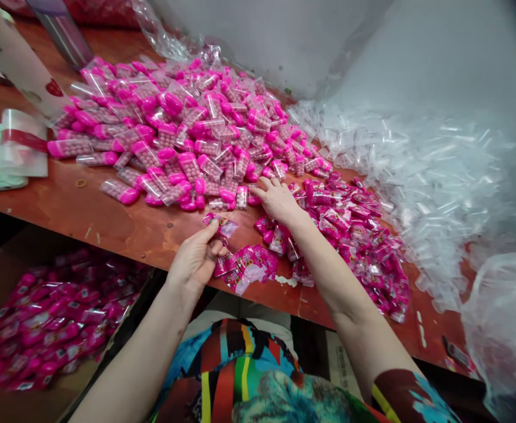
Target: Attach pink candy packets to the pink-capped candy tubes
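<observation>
Pink printed wrapper (228, 228) pinched at edge by left hand (195, 258), likely so rest is left uncovered; right hand (279, 201) placed at pink-capped candy bottles (190, 167), grip cannot be told.

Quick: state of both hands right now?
Left hand: closed, pinching a pink printed plastic wrapper.
Right hand: fingers at the pink-capped clear plastic tubes; whether it grips one can't be told.
</observation>
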A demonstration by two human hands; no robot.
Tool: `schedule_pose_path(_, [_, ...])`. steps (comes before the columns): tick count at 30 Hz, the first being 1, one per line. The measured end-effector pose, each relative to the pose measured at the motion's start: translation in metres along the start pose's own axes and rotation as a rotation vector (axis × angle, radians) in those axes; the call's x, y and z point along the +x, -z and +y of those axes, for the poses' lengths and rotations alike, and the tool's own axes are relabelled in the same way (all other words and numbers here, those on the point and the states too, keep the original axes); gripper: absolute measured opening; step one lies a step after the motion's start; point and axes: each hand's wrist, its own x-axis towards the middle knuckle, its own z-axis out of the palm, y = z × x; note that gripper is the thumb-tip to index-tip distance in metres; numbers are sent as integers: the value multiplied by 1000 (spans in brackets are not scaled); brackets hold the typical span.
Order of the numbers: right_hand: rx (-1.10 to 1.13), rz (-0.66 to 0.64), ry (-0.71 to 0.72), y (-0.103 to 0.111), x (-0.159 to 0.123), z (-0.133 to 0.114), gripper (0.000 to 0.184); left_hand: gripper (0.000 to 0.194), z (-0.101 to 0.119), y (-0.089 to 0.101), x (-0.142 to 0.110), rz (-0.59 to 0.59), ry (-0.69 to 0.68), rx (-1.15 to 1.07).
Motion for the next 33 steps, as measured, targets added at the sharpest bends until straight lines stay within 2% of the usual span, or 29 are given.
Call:
schedule_pose_path(7, [-20, 56, -43, 0, -6, -17, 28, 21, -3, 0, -6, -33, 80, -106])
schedule_pose_path(9, [57, 138, -78, 7, -17, -22, 25, 21, -3, 3, -9, -25, 76, -137])
schedule_pose_path(11, [279, 271, -132, 15, -38, -33, 23, 19, -4, 6, -11, -27, 64, -162])
schedule_pose_path(13, [684, 360, -194, 20, -66, -51, 23, 17, -6, 8, -14, -36, 57, -169])
schedule_pose_path(16, [1352, 321, -232, 14, -104, -87, 25, 17, -13, 7, -17, -48, 67, -148])
schedule_pose_path(19, [1664, 346, -353, -2, -122, -117, 23, 20, -22, 3, -20, -78, 84, -119])
schedule_pose_path(24, [1817, 364, -548, -13, -130, -133, 25, 28, -35, 4, -23, -166, 84, -77])
schedule_pose_path(33, [1904, 297, -487, -15, -147, -131, 27, 32, -50, 6, -28, -308, 71, 144])
